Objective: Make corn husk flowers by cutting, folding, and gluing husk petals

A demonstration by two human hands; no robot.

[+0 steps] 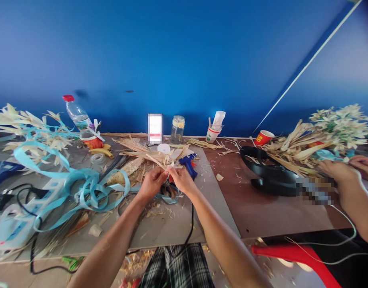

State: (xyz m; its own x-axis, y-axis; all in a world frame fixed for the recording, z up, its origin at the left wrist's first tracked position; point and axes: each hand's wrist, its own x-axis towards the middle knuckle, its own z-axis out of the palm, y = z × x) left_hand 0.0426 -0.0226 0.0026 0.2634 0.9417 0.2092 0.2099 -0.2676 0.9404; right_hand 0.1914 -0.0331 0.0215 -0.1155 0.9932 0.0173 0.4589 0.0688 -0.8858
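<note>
My left hand (154,183) and my right hand (182,181) meet over the near middle of the table, fingertips pinched together. Between them is a pale dry corn husk strip (156,160), its thin end pointing up and left; the rest is hidden by my fingers. Just beyond my right hand lies a blue glue gun (188,165), its black cord running down past my right wrist. Dry husks (132,146) are heaped behind my hands, near a white round roll (163,149). Left of my left hand is a tangle of light blue ribbon (94,188).
Husk flowers, a tilted bottle (76,114), a red cup (92,140) and a power strip (14,226) are at left. A glass jar (178,130) and paper cup (213,134) stand at the back. At right are a black object (269,176) and another person's hands (336,172).
</note>
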